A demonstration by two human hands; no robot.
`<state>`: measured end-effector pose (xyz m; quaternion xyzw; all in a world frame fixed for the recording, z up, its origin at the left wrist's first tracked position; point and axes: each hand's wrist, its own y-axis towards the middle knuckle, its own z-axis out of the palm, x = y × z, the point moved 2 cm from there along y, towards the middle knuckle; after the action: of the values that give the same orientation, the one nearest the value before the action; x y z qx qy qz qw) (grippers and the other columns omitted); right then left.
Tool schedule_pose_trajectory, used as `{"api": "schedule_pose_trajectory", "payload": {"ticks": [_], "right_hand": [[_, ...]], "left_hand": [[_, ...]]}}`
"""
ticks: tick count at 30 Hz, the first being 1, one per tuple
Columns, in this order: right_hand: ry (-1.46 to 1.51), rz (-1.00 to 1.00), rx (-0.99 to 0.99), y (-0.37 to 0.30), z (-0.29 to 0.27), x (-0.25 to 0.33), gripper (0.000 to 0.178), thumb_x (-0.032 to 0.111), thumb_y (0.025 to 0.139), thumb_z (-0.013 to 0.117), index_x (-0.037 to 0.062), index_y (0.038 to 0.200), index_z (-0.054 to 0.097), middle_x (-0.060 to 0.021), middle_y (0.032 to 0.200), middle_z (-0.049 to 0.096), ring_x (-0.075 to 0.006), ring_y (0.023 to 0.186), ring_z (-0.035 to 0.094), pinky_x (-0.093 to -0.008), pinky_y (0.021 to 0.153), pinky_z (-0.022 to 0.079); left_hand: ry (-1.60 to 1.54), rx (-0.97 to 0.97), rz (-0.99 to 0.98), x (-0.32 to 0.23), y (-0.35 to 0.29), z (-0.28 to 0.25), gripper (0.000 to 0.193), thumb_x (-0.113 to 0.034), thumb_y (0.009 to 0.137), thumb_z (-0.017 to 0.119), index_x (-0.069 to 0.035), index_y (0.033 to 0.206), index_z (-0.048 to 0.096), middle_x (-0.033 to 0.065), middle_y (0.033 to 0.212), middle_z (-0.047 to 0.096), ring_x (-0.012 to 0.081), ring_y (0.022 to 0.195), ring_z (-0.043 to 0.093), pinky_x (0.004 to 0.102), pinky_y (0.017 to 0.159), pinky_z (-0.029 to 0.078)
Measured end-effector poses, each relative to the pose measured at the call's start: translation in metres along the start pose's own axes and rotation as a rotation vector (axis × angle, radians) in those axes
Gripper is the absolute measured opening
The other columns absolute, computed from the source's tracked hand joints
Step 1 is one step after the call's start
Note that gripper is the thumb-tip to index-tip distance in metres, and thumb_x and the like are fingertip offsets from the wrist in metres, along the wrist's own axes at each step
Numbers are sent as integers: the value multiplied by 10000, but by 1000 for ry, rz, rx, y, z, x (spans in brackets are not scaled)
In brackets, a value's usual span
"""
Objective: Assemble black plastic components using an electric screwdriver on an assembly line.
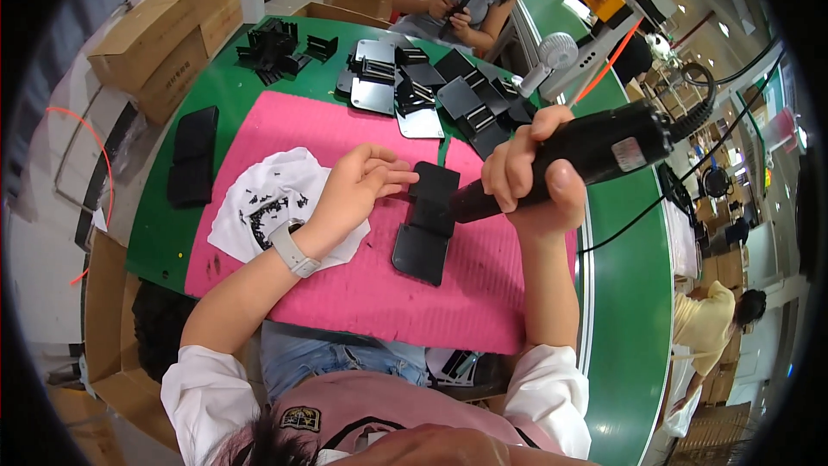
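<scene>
My right hand is wrapped round a black electric screwdriver, held tilted with its narrow end down to the left. That end meets the right side of a black two-flap bracket on the pink mat. My left hand has its fingers stretched out, the tips at the upper left edge of the bracket. Its thumb is partly hidden. Under my left wrist lies a white cloth with many small black screws scattered on it.
The pink mat covers part of the green table. Black brackets are heaped at the far side, with black pieces to their left. Another dark part lies left. The screwdriver's cable loops right. A person sits opposite.
</scene>
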<state>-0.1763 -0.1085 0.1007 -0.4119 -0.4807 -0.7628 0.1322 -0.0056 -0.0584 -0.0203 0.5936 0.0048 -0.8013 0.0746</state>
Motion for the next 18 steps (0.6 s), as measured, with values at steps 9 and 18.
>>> {"api": "schedule_pose_trajectory", "payload": {"ticks": [9, 18], "right_hand": [[61, -56, -34, 3, 2, -2, 375, 333, 828, 560, 67, 1043, 406, -18, 573, 457, -133, 400, 453, -300, 485, 437], [164, -99, -131, 0, -6, -4, 391, 378, 870, 513, 74, 1092, 405, -23, 601, 457, -138, 435, 461, -319, 516, 431]], "left_hand": [[225, 224, -123, -11, -13, 5, 179, -180, 989, 385, -41, 931, 482, -30, 534, 408, 40, 442, 342, 193, 412, 255], [-151, 182, -271, -23, -28, 23, 88, -103, 925, 502, -25, 964, 485, 65, 678, 567, 136, 624, 582, 203, 528, 440]]}}
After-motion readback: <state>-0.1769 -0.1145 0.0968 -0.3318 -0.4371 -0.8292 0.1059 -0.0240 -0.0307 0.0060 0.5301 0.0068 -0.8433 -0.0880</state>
